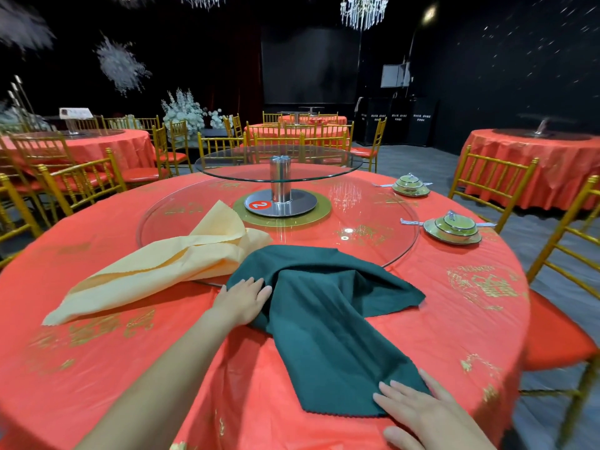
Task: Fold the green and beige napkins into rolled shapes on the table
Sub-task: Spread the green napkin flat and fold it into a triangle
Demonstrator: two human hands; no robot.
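Note:
A dark green napkin [328,316] lies loosely draped on the red tablecloth, running from the glass turntable's near edge down to the table's front. My left hand [243,298] rests flat on its far left part with fingers straight. The napkin's near corner lies under the straight fingers of my right hand [418,410]. A beige napkin [168,264] lies crumpled to the left, partly on the glass, its right end touching the green one.
A large glass turntable [373,222] carries a raised glass tier [279,162] on a metal post. Two green bowl-and-plate settings [453,228] [410,186] stand at the right. The red round table [97,368] is ringed by gold chairs [493,180].

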